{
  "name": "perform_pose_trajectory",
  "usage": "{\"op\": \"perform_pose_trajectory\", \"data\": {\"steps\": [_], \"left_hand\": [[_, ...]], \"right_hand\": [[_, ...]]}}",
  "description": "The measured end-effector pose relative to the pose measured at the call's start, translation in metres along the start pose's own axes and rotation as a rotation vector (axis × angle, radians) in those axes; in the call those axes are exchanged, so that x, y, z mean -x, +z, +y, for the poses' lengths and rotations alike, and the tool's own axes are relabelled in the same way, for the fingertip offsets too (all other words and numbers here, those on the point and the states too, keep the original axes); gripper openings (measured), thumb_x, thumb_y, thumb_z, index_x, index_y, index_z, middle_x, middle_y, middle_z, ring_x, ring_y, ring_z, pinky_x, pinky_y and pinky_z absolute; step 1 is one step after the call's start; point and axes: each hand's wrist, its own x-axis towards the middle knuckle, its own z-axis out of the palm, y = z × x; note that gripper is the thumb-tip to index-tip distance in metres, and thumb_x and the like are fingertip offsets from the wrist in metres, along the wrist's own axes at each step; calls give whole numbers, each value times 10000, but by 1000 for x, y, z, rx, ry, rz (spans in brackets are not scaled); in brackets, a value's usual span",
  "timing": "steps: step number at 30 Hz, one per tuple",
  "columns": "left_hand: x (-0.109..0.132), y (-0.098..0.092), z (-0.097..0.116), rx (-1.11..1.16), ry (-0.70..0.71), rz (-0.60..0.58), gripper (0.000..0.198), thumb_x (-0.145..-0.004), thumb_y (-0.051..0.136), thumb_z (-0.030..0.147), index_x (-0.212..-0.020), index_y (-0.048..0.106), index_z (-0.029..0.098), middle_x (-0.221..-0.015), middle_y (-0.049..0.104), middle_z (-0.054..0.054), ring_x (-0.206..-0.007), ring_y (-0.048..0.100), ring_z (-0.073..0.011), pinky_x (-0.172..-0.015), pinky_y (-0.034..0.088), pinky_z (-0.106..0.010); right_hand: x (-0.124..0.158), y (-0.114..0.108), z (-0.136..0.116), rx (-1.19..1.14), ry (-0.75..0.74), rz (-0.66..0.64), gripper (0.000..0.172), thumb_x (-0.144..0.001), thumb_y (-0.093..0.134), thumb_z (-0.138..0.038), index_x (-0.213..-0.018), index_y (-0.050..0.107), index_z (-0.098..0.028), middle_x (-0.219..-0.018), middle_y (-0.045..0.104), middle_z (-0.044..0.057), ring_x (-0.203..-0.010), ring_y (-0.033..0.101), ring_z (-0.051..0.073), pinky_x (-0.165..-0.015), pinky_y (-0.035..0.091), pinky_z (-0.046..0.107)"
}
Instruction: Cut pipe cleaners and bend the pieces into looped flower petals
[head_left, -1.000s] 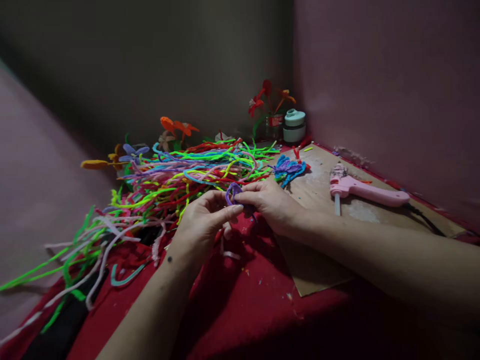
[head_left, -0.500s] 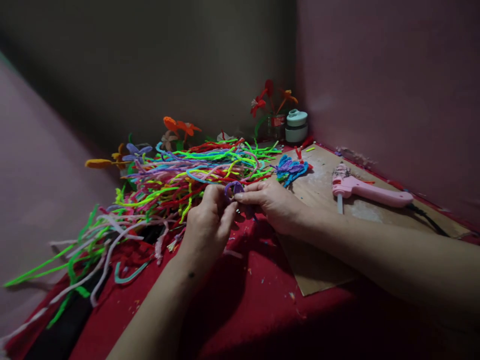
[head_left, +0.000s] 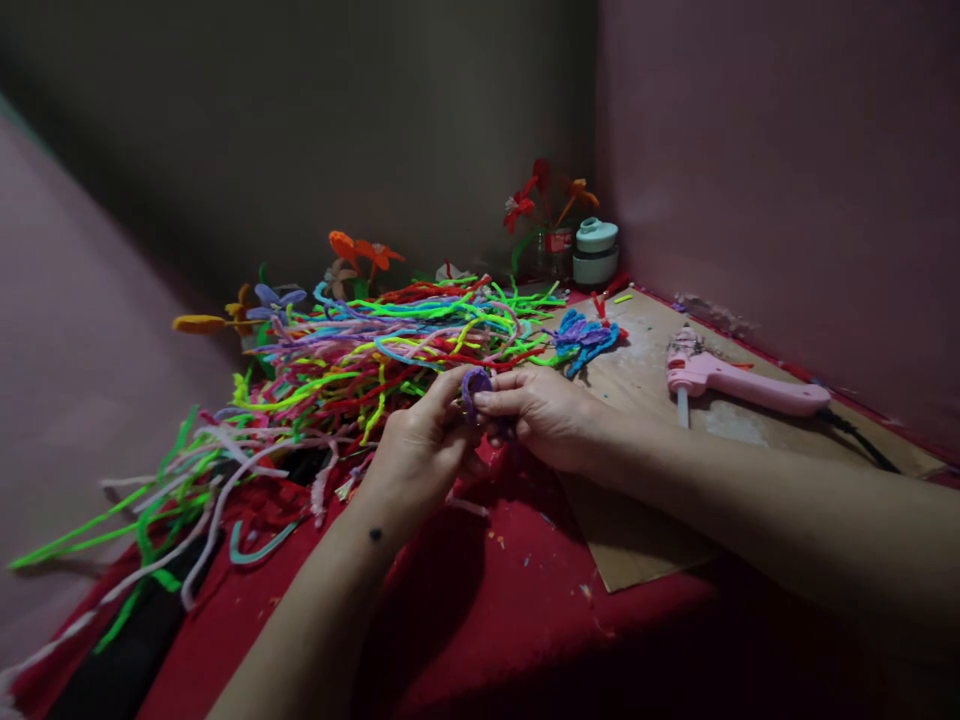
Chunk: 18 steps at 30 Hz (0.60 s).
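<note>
Between my two hands is a purple pipe cleaner [head_left: 472,388], bent into a small loop, held above the red cloth. My left hand [head_left: 420,435] is closed, its fingertips on the loop's left side. My right hand [head_left: 544,410] pinches the loop from the right between thumb and forefinger. The lower part of the loop is hidden by my fingers. Just behind my hands spreads a big heap of coloured pipe cleaners [head_left: 420,330]. A blue and purple pipe-cleaner piece [head_left: 583,340] lies on the board beyond my right hand.
A pink glue gun [head_left: 750,385] with a black cord rests on the brown board [head_left: 645,545] at the right. At the back stand a pale green jar [head_left: 596,250] and a glass jar with red flowers [head_left: 517,208]. More pipe-cleaner flowers [head_left: 375,255] rise behind the heap.
My left hand has turned and its fingers have closed in on the purple loop, which now stands more upright. My right hand has barely moved.
</note>
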Motion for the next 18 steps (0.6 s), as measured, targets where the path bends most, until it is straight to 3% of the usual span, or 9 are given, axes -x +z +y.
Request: {"op": "perform_pose_trajectory", "data": {"steps": [3,8,11,14,18], "left_hand": [[-1,2,-1,36,-41,19,464,-742,558,211,-1196,475,259,-643,626,27,-457,612,-143,-452,502,-230],[0,-4,6,208,-211,-114,500,-693,590,191,-1173,453,226,-550,569,56,-462,636,-195,-415,525,-283],[0,-10,10,249,-280,-182,392,-686,609,179,-1053,471,184,-519,584,46,-442,631,-194,-404,520,-276],[-1,-13,11,245,-327,-204,229,-688,619,163,-881,497,153,-469,593,11,-388,596,-165,-331,446,-196],[-3,-13,10,439,-348,-266,200,-706,630,155,-876,524,143,-506,624,-16,-362,566,-126,-323,425,-172]], "right_hand": [[0,0,-2,-15,-25,-17,77,-672,609,-133,-608,573,-112,-560,527,-2,-483,422,79,-510,309,242],[0,2,-5,-64,7,57,86,-709,584,-127,-626,562,-117,-549,514,-12,-476,423,76,-507,302,241],[0,1,-5,-52,-5,89,144,-718,583,-127,-583,532,-128,-506,481,-29,-456,395,71,-489,280,238],[-1,0,-3,-12,-36,84,168,-712,602,-138,-561,527,-129,-506,503,-22,-454,398,68,-483,280,233],[0,0,-4,-43,-7,79,87,-696,611,-138,-619,569,-131,-557,561,-3,-485,466,86,-507,353,237]]}}
